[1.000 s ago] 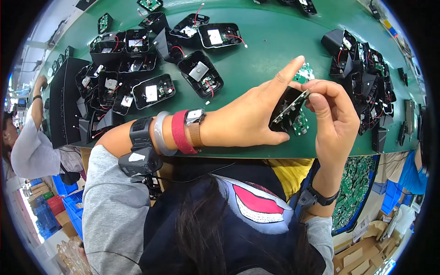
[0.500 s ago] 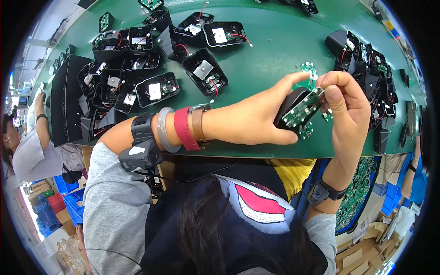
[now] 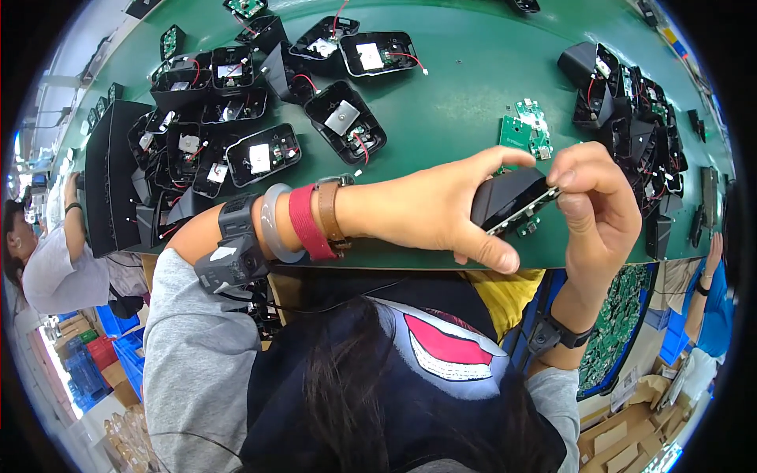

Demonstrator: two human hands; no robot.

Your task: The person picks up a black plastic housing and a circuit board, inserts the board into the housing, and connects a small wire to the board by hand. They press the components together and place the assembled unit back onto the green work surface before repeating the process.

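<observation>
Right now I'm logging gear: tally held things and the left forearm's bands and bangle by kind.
Black plastic housing: 1
Thin circuit board: 1
Brown leather strap: 1
Red fabric band: 1
Grey translucent bangle: 1
Black camera strap: 1
Total: 6

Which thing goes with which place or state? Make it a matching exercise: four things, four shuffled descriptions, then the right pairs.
Things:
1. Left hand
2. Red wrist band
3. Right hand
4. Yellow cloth

Places and states:
A. Between a grey bangle and a brown strap
B. Below the near edge of the green table
C. Curled around a black housing
D. Thumb and fingertips pinched at the end of a circuit board seen edge-on

Right pairs: 1-C, 2-A, 3-D, 4-B
</observation>
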